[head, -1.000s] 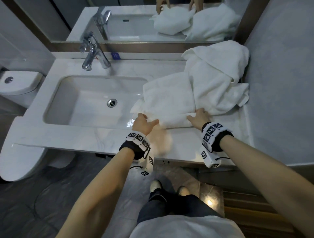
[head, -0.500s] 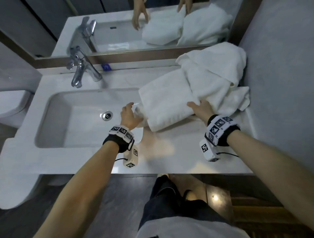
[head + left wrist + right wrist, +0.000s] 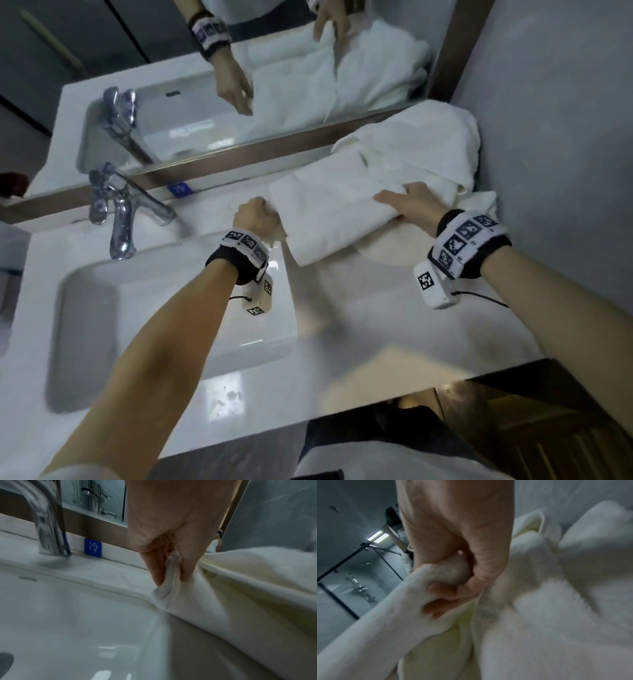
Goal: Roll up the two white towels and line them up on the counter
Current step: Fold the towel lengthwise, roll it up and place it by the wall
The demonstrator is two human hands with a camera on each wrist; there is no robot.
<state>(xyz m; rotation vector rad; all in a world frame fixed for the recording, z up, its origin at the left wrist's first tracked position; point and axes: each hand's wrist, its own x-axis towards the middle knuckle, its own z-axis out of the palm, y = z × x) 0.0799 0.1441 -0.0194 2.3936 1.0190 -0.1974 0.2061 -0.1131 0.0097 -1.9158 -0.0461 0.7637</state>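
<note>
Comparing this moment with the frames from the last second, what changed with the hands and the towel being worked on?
Both hands carried the near edge of the folded towel away from the counter's front edge toward the mirror, folding it over itself. The left hand still pinches its left end and the right hand still grips its right end. The second towel stayed heaped at the wall.

Two white towels on the counter: one folded towel, one crumpled towel behind it against the wall; two hands, a left hand and a right hand, each bearing one marked wristband; one sink basin; one chrome tap; one blue tag; one mirror, doubling tap, towels and hands.
</note>
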